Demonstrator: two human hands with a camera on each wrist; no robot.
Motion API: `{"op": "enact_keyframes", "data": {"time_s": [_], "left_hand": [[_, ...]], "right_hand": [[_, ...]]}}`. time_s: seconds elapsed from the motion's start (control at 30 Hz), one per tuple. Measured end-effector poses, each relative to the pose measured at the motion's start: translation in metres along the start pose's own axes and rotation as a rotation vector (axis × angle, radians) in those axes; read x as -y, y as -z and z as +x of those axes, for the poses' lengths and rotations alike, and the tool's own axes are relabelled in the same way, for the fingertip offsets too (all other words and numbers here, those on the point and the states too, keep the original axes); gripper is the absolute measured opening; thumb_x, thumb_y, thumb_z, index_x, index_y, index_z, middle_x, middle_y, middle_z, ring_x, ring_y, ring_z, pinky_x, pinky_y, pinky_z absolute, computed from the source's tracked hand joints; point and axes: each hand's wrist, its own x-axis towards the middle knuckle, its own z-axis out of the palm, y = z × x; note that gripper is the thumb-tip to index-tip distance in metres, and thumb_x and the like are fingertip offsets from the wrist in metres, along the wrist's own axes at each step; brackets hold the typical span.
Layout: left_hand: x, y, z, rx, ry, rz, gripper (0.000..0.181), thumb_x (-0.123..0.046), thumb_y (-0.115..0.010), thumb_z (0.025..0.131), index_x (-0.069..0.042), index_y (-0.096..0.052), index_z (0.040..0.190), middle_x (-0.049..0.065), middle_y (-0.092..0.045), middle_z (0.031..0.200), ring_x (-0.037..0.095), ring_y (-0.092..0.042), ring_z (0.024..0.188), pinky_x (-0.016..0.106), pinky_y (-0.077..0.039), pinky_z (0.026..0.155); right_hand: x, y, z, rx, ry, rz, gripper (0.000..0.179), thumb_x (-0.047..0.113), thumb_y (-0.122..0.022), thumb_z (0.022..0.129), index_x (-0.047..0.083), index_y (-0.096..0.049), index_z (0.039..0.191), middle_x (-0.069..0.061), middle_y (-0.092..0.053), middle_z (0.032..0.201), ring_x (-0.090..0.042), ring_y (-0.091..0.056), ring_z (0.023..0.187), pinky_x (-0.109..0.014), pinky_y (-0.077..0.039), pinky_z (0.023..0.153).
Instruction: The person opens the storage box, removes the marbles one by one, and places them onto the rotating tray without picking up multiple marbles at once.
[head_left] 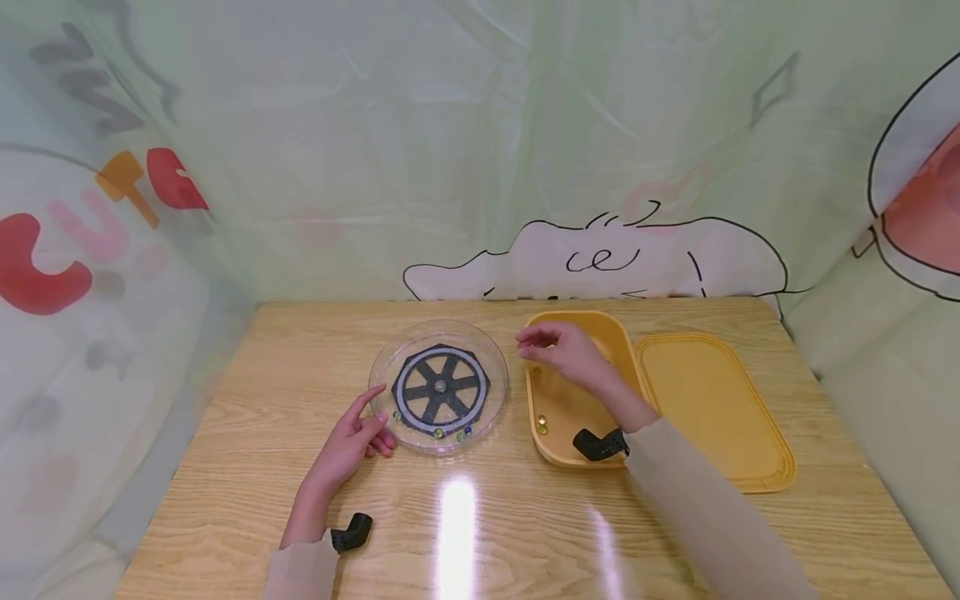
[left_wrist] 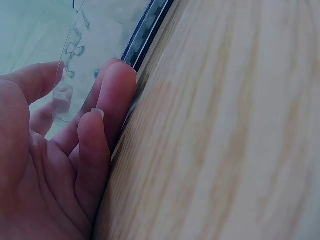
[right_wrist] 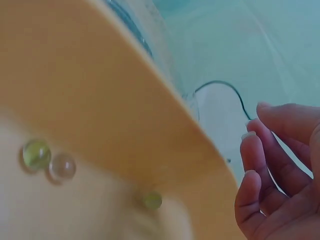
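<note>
My left hand (head_left: 356, 437) is at the near-left side of a round clear dish (head_left: 495, 421), its thumb and fingers on either side of the wall. In the left wrist view, fingers (left_wrist: 117, 90) rest against the dish wall (left_wrist: 95, 30), close to the tabletop. Several glass marbles (head_left: 438, 432) lie along the dish's near side. My right hand (head_left: 566, 354) hovers over the left rim of a yellow bin (head_left: 581, 458), fingers loosely curved; no object shows between its thumb and fingertips. Marbles (right_wrist: 36, 154) lie inside the bin.
A dark wheel-shaped piece (head_left: 440, 386) with spokes shows in the middle of the dish. Right of the bin lies a flat yellow lid (head_left: 708, 408), against its side. A printed curtain (head_left: 450, 167) stands behind the wooden table (head_left: 285, 375).
</note>
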Motion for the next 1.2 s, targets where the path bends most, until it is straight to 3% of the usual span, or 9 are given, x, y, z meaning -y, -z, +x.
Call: {"op": "enact_keyframes", "data": {"time_s": [0.17,0.37,0.53,0.7,0.97,1.2], "left_hand": [[0.001,0.0,0.0,-0.006,0.003,-0.011,0.051,-0.03,-0.053,0.105,-0.03,-0.035,0.152,0.015,-0.07,0.085,0.027,-0.067,0.072,0.027,-0.049,0.066],[0.0,-0.002,-0.001,-0.007,0.002,-0.012,0.05,-0.028,-0.053,0.105,-0.03,-0.036,0.152,0.015,-0.07,0.085,0.027,-0.067,0.072,0.027,-0.049,0.065],[-0.002,-0.002,-0.002,-0.014,0.005,-0.001,0.05,-0.027,-0.052,0.105,-0.029,-0.036,0.152,0.015,-0.07,0.085,0.027,-0.067,0.072,0.026,-0.049,0.065],[-0.005,-0.003,-0.002,-0.016,-0.008,0.008,0.05,-0.024,-0.052,0.105,-0.024,-0.035,0.152,0.015,-0.07,0.083,0.026,-0.067,0.07,0.027,-0.049,0.064],[-0.004,-0.003,-0.002,-0.022,-0.003,0.002,0.05,-0.025,-0.052,0.105,-0.025,-0.035,0.152,0.014,-0.07,0.083,0.025,-0.067,0.07,0.027,-0.049,0.064],[-0.002,-0.002,-0.001,-0.016,-0.009,-0.008,0.05,-0.026,-0.053,0.105,-0.029,-0.036,0.152,0.015,-0.07,0.084,0.027,-0.067,0.071,0.028,-0.049,0.064]], "right_hand": [[-0.014,0.007,0.003,-0.061,-0.054,-0.011,0.02,0.007,-0.074,0.09,0.0,-0.072,0.109,-0.01,-0.071,0.102,-0.024,-0.06,0.093,-0.025,-0.049,0.075],[-0.025,0.01,0.006,-0.08,-0.106,-0.015,0.02,0.008,-0.075,0.089,0.0,-0.072,0.108,-0.013,-0.071,0.102,-0.024,-0.06,0.087,-0.029,-0.049,0.069],[-0.03,0.01,0.007,-0.052,-0.148,-0.045,0.02,0.011,-0.075,0.09,0.002,-0.072,0.108,-0.012,-0.071,0.1,-0.028,-0.061,0.083,-0.036,-0.051,0.065],[-0.035,0.009,0.008,0.003,-0.154,-0.087,0.019,0.009,-0.074,0.09,0.003,-0.073,0.108,-0.01,-0.071,0.099,-0.025,-0.061,0.081,-0.031,-0.05,0.064],[-0.046,0.004,0.012,0.065,-0.113,-0.184,0.016,0.003,-0.075,0.086,0.0,-0.073,0.101,-0.008,-0.071,0.093,-0.021,-0.061,0.085,-0.033,-0.049,0.078],[-0.05,-0.001,0.012,0.104,-0.143,-0.265,0.017,0.009,-0.079,0.084,0.002,-0.074,0.098,-0.005,-0.071,0.091,-0.021,-0.06,0.086,-0.035,-0.048,0.081]]}}
